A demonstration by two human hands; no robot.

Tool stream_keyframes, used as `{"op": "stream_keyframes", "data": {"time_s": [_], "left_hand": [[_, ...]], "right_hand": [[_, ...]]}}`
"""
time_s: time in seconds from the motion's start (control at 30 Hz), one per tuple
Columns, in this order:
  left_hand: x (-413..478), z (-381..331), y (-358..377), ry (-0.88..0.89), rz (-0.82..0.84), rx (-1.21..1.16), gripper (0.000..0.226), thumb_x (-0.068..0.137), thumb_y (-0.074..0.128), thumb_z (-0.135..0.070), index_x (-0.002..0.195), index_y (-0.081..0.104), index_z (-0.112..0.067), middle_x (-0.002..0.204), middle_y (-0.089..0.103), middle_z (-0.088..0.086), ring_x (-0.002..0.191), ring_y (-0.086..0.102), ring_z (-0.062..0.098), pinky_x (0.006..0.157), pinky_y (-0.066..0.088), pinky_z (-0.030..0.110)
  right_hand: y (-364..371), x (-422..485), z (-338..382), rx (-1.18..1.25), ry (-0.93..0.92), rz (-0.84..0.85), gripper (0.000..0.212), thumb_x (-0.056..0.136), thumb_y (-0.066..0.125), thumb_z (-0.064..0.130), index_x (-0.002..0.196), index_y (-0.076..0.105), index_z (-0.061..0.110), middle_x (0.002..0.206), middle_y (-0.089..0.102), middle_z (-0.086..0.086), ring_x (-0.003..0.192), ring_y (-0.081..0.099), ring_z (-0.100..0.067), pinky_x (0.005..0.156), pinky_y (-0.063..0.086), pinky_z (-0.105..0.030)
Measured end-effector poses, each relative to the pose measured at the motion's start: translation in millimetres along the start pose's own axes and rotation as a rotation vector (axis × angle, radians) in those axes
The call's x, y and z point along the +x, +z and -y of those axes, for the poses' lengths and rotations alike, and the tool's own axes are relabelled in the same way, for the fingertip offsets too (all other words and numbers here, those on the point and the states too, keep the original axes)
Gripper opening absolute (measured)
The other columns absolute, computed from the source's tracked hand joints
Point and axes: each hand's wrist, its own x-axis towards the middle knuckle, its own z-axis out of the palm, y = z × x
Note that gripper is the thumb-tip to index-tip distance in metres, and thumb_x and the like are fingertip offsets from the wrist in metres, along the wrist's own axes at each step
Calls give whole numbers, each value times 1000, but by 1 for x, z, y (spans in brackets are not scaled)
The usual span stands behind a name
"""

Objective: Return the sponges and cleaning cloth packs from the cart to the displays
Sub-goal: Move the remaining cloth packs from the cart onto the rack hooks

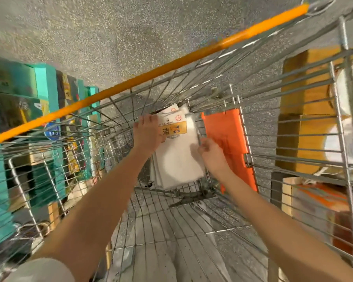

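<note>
as left hand point(148, 135) grips cloth pack point(177, 163) — right hand point(211, 153) pinches it

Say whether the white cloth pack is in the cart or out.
In: the cloth pack sits inside the cart, left hand and right hand holding it.

The cart point(273, 127) was bare shiny wire; its flap point(228, 137) smooth orange plastic; the cloth pack point(177, 159) glossy film; the floor point(110, 37) speckled stone.

Bright, even light, no hard shadows. Your lens bows the cart point(293, 137) wires toward the edges. At 9 o'clock the shelves point(18, 98) smear with blur; cloth pack point(177, 161) washes out white.
</note>
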Motion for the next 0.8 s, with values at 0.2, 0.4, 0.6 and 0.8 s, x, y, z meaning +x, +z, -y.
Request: {"op": "stream_keyframes", "data": {"time_s": [0.2,0.4,0.6,0.8], "left_hand": [[-16,23,-18,-320,30,-958,38,80,71,-12,116,60,-14,103,65,1,89,60,17,80,52,30],[-56,84,-9,-528,72,-1427,34,83,66,0,112,61,-16,108,68,12,97,66,33,85,55,47],[-87,117,3,-517,72,-1469,21,89,57,-2,105,55,-16,103,67,8,90,66,26,75,58,33],[-97,122,7,-530,65,-1516,18,89,60,-5,105,54,-11,97,68,6,82,68,22,67,58,28]], "right_hand": [[15,8,6,-57,-32,-10,34,94,47,7,127,52,3,120,59,-15,109,54,-25,71,35,-15],[29,39,35,-267,-259,-56,44,85,57,10,128,52,13,118,62,-9,108,58,-25,83,45,-26],[55,87,45,-625,-401,-4,70,76,64,15,141,39,15,131,47,-16,121,44,-36,97,43,-43],[55,91,32,-896,-440,-21,86,66,79,35,138,34,17,129,36,-18,118,37,-39,89,42,-47]]}}
